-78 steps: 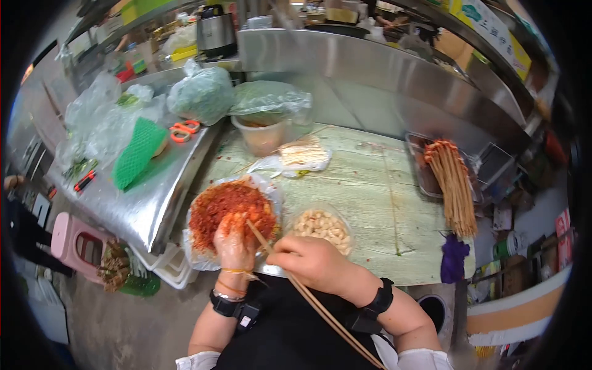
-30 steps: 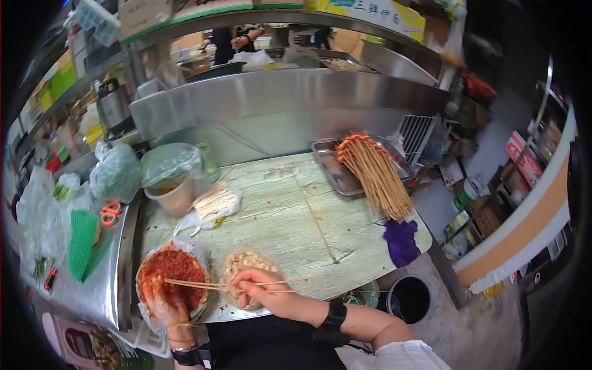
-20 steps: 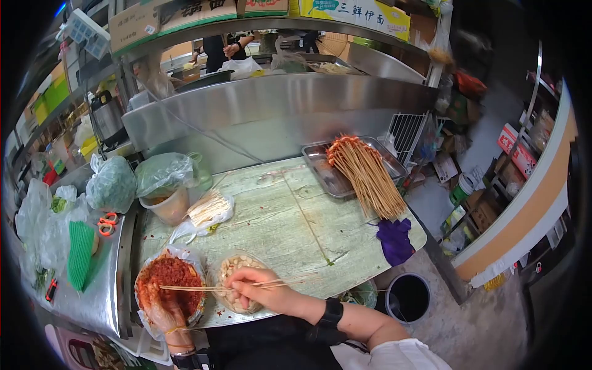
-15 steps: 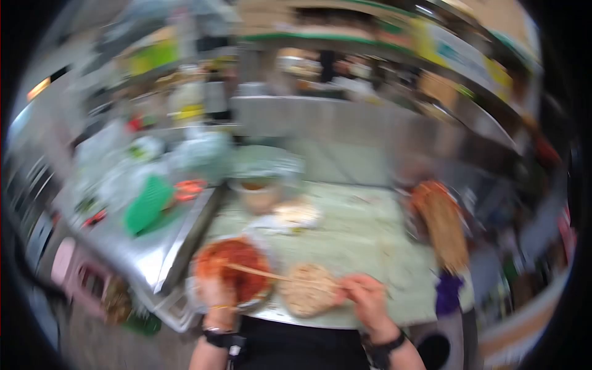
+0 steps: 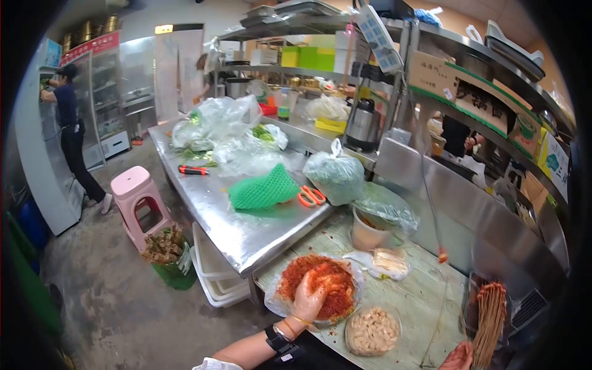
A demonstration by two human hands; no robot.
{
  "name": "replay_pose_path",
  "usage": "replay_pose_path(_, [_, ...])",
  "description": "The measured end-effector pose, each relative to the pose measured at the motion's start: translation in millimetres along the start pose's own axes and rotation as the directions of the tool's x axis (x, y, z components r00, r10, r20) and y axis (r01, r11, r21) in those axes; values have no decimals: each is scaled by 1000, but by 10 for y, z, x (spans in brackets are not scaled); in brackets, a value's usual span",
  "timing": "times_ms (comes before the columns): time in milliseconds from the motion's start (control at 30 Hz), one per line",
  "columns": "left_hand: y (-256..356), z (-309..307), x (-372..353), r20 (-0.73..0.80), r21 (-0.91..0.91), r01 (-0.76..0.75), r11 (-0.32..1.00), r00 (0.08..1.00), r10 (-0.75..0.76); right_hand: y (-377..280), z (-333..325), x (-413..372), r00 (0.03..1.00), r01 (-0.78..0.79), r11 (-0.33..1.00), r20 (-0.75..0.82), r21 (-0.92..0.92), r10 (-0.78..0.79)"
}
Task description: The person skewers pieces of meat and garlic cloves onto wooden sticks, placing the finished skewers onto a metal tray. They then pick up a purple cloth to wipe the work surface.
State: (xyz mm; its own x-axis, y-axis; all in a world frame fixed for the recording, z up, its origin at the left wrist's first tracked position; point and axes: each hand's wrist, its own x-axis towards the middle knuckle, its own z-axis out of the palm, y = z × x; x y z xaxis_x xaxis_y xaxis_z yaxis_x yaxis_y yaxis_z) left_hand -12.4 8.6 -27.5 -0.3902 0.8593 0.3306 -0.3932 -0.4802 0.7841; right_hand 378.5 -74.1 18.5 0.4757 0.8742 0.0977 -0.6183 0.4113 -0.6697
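Observation:
My left hand [image 5: 310, 295], in a clear plastic glove, reaches into a plastic-lined bowl [image 5: 277, 303] of red chili mix [image 5: 295, 280]. Its red-coated fingers curl into the mix and are partly buried. At the bottom right edge, my right hand [image 5: 457, 357] is partly cut off, its fingers closed around what looks like a thin skewer slanting upward. Just right of it lies a bundle of skewers [image 5: 489, 333] with red-coated tips, resting on a dark tray. Between my hands stands a round clear tub [image 5: 372, 331] of pale pieces.
Behind the bowl are pale strips [image 5: 390, 262] on plastic and a bagged tub [image 5: 369, 234]. The steel table [image 5: 246, 246] at left bears green netting [image 5: 262, 191], orange scissors [image 5: 311, 196] and plastic bags. A pink stool [image 5: 139, 197] stands on the floor. Another person [image 5: 71, 123] is by the fridges.
The view has swung left and steadied. My right hand has moved away from my left, out beside the skewer bundle. The skewer that stretched between my hands no longer does; my left hand stays at the bowl.

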Motion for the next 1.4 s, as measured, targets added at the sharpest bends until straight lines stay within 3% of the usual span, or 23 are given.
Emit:
replay_pose_path(67, [-15,-74,-9,-70,403,-42,914,995,77,-96,-385,264,985,173,985,-18,-22,-174])
replay_pose_path(167, [-112,-167,-23,-94,498,-66,864,987,130,-249,-694,545,965,263,958,41,-115,-260])
replay_pose_path(200, [81,-43,-56,-80,684,-60,727,984,157,-302,-376,507,957,234,964,-146,-128,-252])
replay_pose_path(233, [-61,-107,-31,-94,507,-52,860,989,115,-299,-540,655,946,289,949,-111,-130,-303])
replay_pose_path(267, [47,57,-22,-75,316,-20,949,996,46,-360,-380,680,948,240,953,-167,-183,-270])
replay_pose_path(300, [166,184,-52,-70,99,118,988,991,-112,-327,-454,813,939,246,957,-207,-154,-275])
replay_pose_path(400, [5,63,-18,-91,123,50,991,995,-39,-122,-559,1228,905,239,962,-330,-128,-269])
replay_pose_path(633, [-94,-73,-21,-82,119,85,989,994,-76,225,-803,1524,847,207,969,-470,-136,-247])
replay_pose_path(733, [-80,-112,8,-28,351,1,936,1000,10,257,-845,1494,850,199,980,-499,8,-169])
replay_pose_path(767, [-85,-156,42,47,515,-103,851,995,92,238,-868,1423,917,106,994,-391,36,-84])
replay_pose_path(800, [-62,-90,24,43,507,-120,853,993,114,198,-841,1322,962,7,999,-272,52,7])
replay_pose_path(867, [-136,-179,62,48,408,-81,910,997,67,105,-534,1036,960,-133,991,-251,-3,128])
replay_pose_path(900, [-171,-216,78,29,374,-47,926,999,39,49,-412,932,957,-127,992,-261,2,123])
replay_pose_path(967, [-132,-138,60,42,400,-56,915,998,42,-19,-289,794,990,-25,921,-138,-389,-32])
replay_pose_path(1000, [-105,-92,47,44,420,-67,905,998,53,-40,-315,821,988,-24,924,-148,-381,-35])
replay_pose_path(1033, [-85,-45,30,53,422,-71,904,997,54,-84,-337,892,969,159,626,-2,-764,-248])
replay_pose_path(1067, [-66,3,11,50,380,-38,924,999,20,-122,-354,970,906,295,156,224,-943,-359])
replay_pose_path(1100, [-54,40,2,45,336,-4,942,999,-11,-134,-372,1052,856,278,-207,340,-938,-389])
replay_pose_path(1133, [-95,-14,25,44,335,-13,942,999,-2,-111,-378,1106,853,286,-203,346,-936,-391])
replay_pose_path(1200, [-183,-178,99,103,368,-62,928,994,26,-45,-382,1215,875,131,-540,353,-831,-332])
replay_pose_path(1233, [-196,-208,102,99,366,-71,928,994,37,-14,-437,1302,871,140,-538,362,-831,-333])
replay_pose_path(1300, [-179,-198,86,78,353,-37,935,997,10,55,-597,1501,967,-92,-822,147,-561,-208])
replay_pose_path(1400, [-190,-237,84,50,370,-22,929,999,4,-233,-796,1608,966,-249,-852,-54,-460,-254])
